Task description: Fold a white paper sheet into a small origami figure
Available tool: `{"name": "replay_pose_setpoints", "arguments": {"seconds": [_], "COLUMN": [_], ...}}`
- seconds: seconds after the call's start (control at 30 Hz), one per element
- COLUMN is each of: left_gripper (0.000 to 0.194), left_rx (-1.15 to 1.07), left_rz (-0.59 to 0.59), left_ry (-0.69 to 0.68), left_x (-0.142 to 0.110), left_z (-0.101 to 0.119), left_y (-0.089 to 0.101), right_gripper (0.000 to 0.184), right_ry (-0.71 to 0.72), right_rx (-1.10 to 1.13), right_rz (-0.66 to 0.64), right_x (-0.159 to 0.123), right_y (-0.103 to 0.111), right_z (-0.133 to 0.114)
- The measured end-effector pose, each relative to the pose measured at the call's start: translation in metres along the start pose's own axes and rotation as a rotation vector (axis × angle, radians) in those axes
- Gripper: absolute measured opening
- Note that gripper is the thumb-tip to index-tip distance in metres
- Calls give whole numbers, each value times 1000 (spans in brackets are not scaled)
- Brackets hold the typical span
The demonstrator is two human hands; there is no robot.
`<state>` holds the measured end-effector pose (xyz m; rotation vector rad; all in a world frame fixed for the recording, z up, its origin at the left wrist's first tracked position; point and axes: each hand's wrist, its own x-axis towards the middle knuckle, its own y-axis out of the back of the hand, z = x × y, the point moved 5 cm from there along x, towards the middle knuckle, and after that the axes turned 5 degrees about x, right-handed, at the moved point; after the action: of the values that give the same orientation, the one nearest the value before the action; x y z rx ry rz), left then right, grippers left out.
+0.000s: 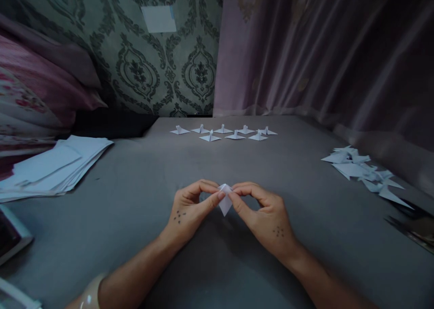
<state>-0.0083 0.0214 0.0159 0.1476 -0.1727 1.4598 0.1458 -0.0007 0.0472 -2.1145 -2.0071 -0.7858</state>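
Observation:
A small white folded paper [225,205], diamond-shaped with its point downward, is held up over the grey surface [203,164]. My left hand [193,205] pinches its left edge between thumb and fingers. On the opposite edge, my right hand [262,209] pinches it the same way, so the two thumbs nearly meet in front of the paper. The fingertips behind the paper are partly hidden. Dark dots mark the backs of both hands.
Several folded paper pieces [235,135] stand in two rows at the back. A heap of folded paper shapes [362,170] lies at the right. Stacked white sheets [57,164] rest at the left, near a dark box-like object [11,236]. A curtain [271,51] hangs behind.

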Motion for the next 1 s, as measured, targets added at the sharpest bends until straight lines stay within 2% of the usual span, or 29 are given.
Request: {"name": "replay_pose_setpoints", "arguments": {"seconds": [0.27, 0.43, 0.53, 0.6, 0.67, 0.73, 0.83, 0.9, 1.0], "left_gripper": [15, 22, 37, 34, 27, 25, 25, 24, 20], "left_rx": [-112, -184, -155, -53, -25, -141, -421, -556, -663], "left_rz": [10, 23, -99, -234, -306, -236, -17, 40, 4], "left_ry": [105, 234, 319, 387, 462, 526, 565, 564, 544], "left_x": [-1, 1, 2, 0, -2, -2, 1, 3, 3], "left_z": [-6, -18, -26, -30, -33, -34, -34, -35, -34], "left_y": [-5, -4, -7, -11, -13, -11, -4, -2, -6], "right_gripper": [14, 17, 19, 18, 20, 21, 29, 35, 43], "right_ry": [-176, -301, -369, -374, -367, -362, -344, -336, -329], "right_rx": [91, 137, 81, 17, 33, 141, 297, 309, 267], "right_rz": [6, 22, -90, -223, -258, -135, 110, 110, -11], "right_x": [0, 1, 1, 1, 1, 5, 10, 11, 5], "right_y": [-3, -2, -3, -7, -9, -4, 7, 6, -6], "right_z": [9, 25, 35, 38, 40, 40, 42, 42, 40]}}
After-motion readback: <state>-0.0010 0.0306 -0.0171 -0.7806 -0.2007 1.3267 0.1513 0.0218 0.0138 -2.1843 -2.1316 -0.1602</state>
